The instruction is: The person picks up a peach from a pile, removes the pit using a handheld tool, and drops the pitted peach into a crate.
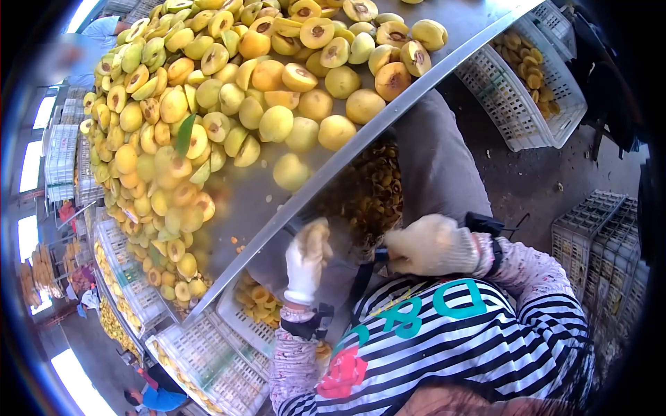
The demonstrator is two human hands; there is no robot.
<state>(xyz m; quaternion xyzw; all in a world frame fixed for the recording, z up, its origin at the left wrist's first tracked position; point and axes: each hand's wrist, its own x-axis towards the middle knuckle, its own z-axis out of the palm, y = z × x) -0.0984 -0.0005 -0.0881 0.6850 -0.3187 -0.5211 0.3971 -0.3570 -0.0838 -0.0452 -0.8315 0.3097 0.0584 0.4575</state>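
Observation:
My left hand [307,260], in a white glove with stained fingers, is raised just on my side of the metal table's edge. Its fingers are curled, and whatever they may hold is hidden. To the right, my right hand [433,246] is closed in a fist, in a blurred off-white glove. At its knuckles is a small dark object [380,255] that I cannot identify. The hands are apart, in front of my striped shirt [430,326]. Beyond the edge lies a heap of yellow apricot-like fruit [229,97], many halved with brown centres; a green leaf [185,135] rests on it.
The metal table's raised rim [388,114] runs diagonally past my knees. Halved pieces fill a white crate [520,90] at upper right and a white basket [257,301] below the rim. Stacked crates [596,236] stand at right. A person in blue [163,399] is at lower left.

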